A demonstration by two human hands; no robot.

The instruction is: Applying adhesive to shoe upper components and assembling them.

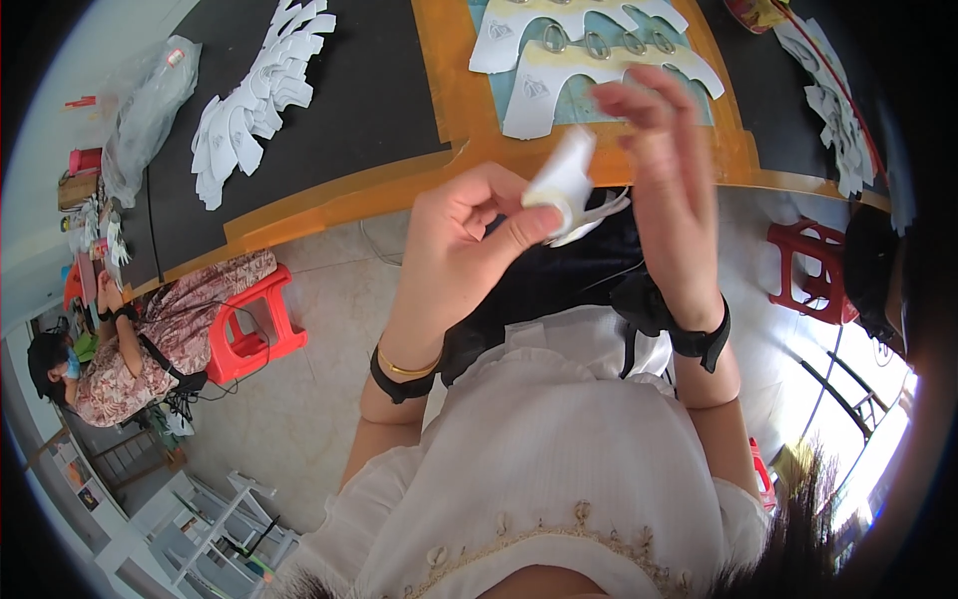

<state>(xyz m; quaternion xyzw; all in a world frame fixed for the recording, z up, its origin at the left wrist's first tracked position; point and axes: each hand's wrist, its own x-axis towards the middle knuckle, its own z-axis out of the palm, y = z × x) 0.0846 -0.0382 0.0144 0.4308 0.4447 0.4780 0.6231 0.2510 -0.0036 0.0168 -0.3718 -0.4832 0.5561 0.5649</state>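
Between the thumb and fingers of my left hand (449, 245) is a curled white strip (565, 180), smeared by motion, with a thin pale loop hanging from its right side. To the right, my right hand (676, 200) is raised with its fingers apart and somewhat blurred. It appears to hold nothing. Beyond the hands, flat white scalloped pieces (537, 92) lie on a blue-green mat (574, 105). Clear oval rings (597, 44) rest along the yellowish upper edge of the nearer piece.
Overlapping white cut pieces (257, 95) lie on the black tabletop (369, 90), whose edge has orange-brown tape (329, 207). More stacked pieces (833, 110) are at far right. A plastic bag (150, 125) lies far left. Another person (130, 374) sits near a red stool (257, 324).
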